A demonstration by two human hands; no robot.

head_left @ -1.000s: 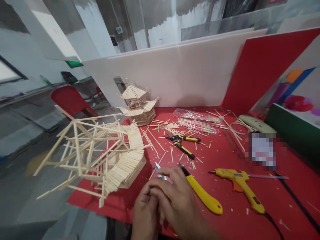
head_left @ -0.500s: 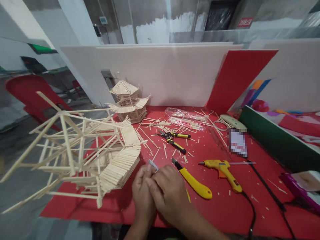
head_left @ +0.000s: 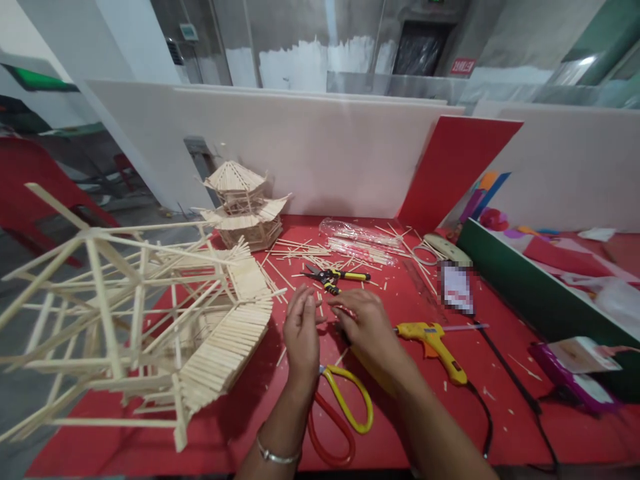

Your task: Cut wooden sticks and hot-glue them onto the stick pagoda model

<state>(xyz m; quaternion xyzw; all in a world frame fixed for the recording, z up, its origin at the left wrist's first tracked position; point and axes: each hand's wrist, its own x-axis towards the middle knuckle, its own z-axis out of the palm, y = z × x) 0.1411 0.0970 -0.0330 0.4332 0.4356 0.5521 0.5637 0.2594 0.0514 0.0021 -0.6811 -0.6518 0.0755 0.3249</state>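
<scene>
My left hand (head_left: pixel 303 333) is raised over the red table (head_left: pixel 450 427), fingers stretched up and slightly apart, nothing visible in them. My right hand (head_left: pixel 367 323) is beside it, palm down, fingertips curled toward the left hand; I cannot make out what they pinch, if anything. Scissors (head_left: pixel 345 413) with one yellow and one red handle lie under my wrists. Just beyond my fingers lie the yellow-handled pliers (head_left: pixel 333 277). A large wooden stick frame model (head_left: pixel 150 320) stands left of my left hand.
A yellow glue gun (head_left: pixel 435 340) with a black cord lies right of my right hand. A small stick pagoda (head_left: pixel 243 207) stands at the back. Loose sticks (head_left: pixel 305 250) and a clear packet (head_left: pixel 360 237) lie nearby. White and red boards wall the back.
Both hands have moved from the near edge forward toward the pliers and come apart. The scissors now lie uncovered under my wrists. The view has shifted to the right.
</scene>
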